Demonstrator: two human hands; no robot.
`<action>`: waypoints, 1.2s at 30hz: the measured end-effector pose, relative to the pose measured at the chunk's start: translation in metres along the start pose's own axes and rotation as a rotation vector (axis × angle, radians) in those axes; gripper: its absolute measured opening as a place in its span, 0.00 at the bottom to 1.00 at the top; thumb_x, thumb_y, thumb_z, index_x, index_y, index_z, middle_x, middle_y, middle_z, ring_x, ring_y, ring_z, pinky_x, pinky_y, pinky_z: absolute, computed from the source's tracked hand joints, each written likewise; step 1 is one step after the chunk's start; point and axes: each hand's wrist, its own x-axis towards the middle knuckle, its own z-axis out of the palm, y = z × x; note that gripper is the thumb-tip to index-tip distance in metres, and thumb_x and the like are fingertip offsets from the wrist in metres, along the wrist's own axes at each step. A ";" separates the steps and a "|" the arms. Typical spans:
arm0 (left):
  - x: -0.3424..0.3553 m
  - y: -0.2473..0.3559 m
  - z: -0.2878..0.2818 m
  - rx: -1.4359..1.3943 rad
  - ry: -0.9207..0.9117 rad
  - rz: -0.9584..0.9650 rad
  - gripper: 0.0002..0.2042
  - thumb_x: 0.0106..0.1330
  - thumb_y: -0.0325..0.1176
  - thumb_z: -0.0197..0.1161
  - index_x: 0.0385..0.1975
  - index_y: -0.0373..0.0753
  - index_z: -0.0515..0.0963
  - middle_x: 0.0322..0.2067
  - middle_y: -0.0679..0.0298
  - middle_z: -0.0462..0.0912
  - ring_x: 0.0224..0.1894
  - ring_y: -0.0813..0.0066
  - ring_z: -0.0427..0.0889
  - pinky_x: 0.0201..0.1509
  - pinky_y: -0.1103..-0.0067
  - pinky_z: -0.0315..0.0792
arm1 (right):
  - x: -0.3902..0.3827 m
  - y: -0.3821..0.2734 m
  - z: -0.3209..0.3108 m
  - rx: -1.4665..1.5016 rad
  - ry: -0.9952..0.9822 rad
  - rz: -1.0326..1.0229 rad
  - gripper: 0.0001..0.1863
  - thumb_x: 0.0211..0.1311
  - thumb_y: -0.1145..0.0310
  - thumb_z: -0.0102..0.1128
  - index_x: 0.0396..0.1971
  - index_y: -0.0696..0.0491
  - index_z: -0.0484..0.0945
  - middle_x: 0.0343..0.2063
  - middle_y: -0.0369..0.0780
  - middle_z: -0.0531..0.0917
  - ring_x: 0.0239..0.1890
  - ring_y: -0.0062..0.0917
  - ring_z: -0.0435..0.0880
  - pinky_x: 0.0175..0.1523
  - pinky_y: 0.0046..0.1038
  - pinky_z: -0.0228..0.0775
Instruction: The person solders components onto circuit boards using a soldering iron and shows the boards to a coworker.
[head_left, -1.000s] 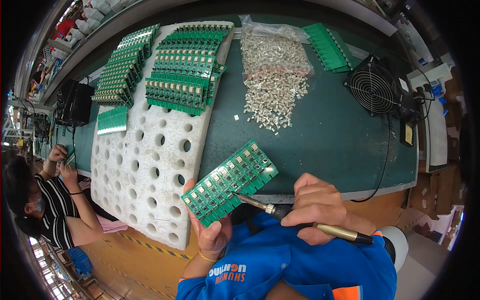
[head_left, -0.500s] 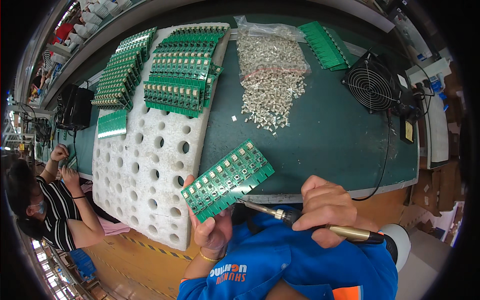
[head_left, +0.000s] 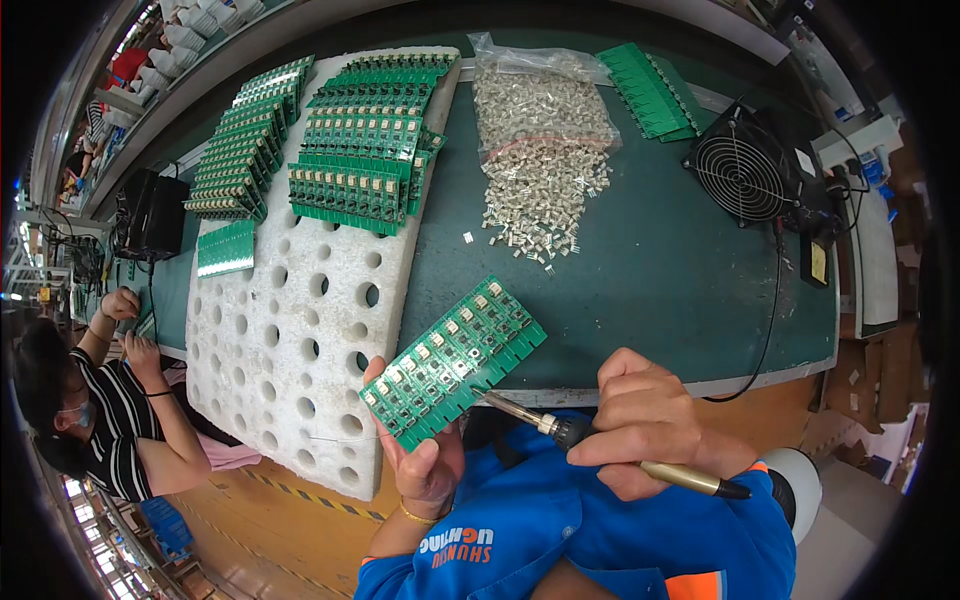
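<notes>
My left hand (head_left: 425,470) grips a green circuit board panel (head_left: 440,365) by its lower left part, tilted up to the right, with rows of small white connectors and dark components on it. A thin wire (head_left: 335,439) sticks out leftward below the board. My right hand (head_left: 645,425) is wrapped round a soldering iron (head_left: 530,416) with a black and brass-coloured handle. Its metal tip is at the board's lower edge; whether it touches cannot be told.
A holed white foam slab (head_left: 300,385) carries stacks of boards (head_left: 360,150). A bag of small connectors (head_left: 540,100) spills onto the green mat (head_left: 610,290). Boards (head_left: 645,90), a black fan (head_left: 740,165) and a black device (head_left: 150,215) stand around. A co-worker (head_left: 125,420) works at left.
The soldering iron and my right hand have shifted slightly, down and right, then back a little up and left. The board's angle has changed slightly in my left hand.
</notes>
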 end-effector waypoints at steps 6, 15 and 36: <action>-0.004 0.004 -0.001 0.049 -0.018 -0.004 0.50 0.46 0.32 0.71 0.68 0.44 0.44 0.58 0.58 0.64 0.62 0.61 0.66 0.64 0.65 0.64 | -0.001 0.000 0.006 -0.123 0.009 -0.069 0.16 0.32 0.75 0.65 0.30 0.50 0.81 0.10 0.29 0.62 0.12 0.20 0.62 0.25 0.25 0.54; -0.008 0.001 -0.003 0.176 -0.017 0.045 0.49 0.47 0.35 0.68 0.69 0.41 0.43 0.59 0.53 0.65 0.61 0.57 0.67 0.64 0.64 0.63 | 0.000 -0.002 0.006 -0.205 -0.037 -0.077 0.15 0.32 0.74 0.66 0.29 0.49 0.81 0.11 0.28 0.62 0.13 0.20 0.62 0.26 0.24 0.54; -0.002 0.003 -0.002 0.126 0.026 0.039 0.48 0.47 0.35 0.70 0.67 0.38 0.46 0.56 0.55 0.66 0.60 0.61 0.68 0.65 0.67 0.61 | -0.001 -0.012 -0.003 -0.274 -0.085 -0.125 0.13 0.34 0.73 0.61 0.27 0.48 0.80 0.11 0.28 0.57 0.12 0.19 0.58 0.28 0.24 0.53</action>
